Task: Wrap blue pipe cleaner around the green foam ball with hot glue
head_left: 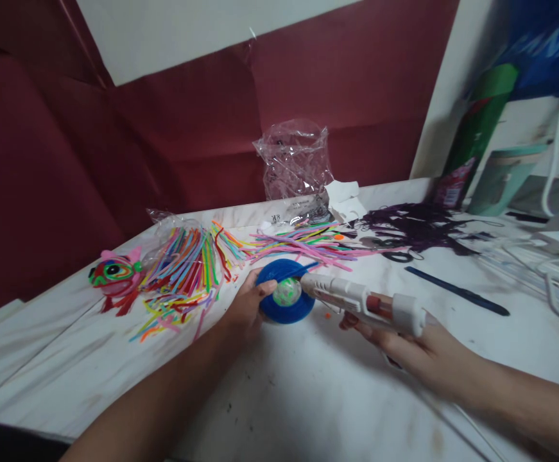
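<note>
Pinched in my left hand (253, 295) is a blue disc (285, 316) with a broad rim and a round, pale centre marked with green. A short blue strip (307, 269) sticks out at its upper right edge. My right hand (395, 346) is wrapped round a white glue gun (346, 292), and a reddish part shows in the gun's body. The nozzle points left and sits at the disc's right side; whether it touches cannot be made out. The fingers of my right hand are partly hidden under the gun.
Bundles of coloured pipe cleaners (183, 256) lie left and behind. A colourful creature figure (115, 279) stands far left. Behind are a clear plastic bag (296, 160), dark purple strands (411, 224) and black scissors (399, 255). A dark blue strip (457, 292), white cables and a green cup (503, 179) are right.
</note>
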`<state>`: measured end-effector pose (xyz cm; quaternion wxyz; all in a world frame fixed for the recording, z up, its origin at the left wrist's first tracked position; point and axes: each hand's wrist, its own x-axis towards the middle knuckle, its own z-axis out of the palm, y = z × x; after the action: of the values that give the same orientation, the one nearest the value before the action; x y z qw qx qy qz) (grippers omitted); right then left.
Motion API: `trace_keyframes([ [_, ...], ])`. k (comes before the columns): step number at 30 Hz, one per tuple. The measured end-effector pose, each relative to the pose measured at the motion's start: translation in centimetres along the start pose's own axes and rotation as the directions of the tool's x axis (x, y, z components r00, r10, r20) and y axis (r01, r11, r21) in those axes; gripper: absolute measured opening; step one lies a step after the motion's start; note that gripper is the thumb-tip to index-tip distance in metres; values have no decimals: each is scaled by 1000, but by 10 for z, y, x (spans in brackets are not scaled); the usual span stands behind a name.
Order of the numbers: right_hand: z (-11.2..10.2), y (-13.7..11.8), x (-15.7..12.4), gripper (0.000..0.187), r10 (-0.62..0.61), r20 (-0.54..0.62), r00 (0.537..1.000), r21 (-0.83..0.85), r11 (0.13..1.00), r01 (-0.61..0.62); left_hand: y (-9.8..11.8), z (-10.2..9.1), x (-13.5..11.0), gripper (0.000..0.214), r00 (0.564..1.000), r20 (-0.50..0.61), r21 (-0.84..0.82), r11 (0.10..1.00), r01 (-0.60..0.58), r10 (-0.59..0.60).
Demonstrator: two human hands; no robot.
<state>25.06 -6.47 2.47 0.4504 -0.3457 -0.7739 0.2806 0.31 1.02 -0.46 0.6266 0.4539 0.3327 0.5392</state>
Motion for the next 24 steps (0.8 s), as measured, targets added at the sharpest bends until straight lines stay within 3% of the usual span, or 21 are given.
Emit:
trace_keyframes([
  [4,1,2,-1,16,-7,2,1000,2,1000,7,2,3,-1,52,998,-53,15,1000,14,-13],
  [9,0,6,-3,16,9,3,1000,8,1000,-9,2,2,-1,55,1000,-18,1,1000,-2,2],
  [16,-1,5,-2,14,0,15,1000,-5,1000,0,0,-2,2,62,998,-60,-11,1000,23,-24],
  [24,2,10,-9,16,-9,-4,1000,-27,1000,8,-1,-4,3,57,999,-47,-27,1000,5,-7],
])
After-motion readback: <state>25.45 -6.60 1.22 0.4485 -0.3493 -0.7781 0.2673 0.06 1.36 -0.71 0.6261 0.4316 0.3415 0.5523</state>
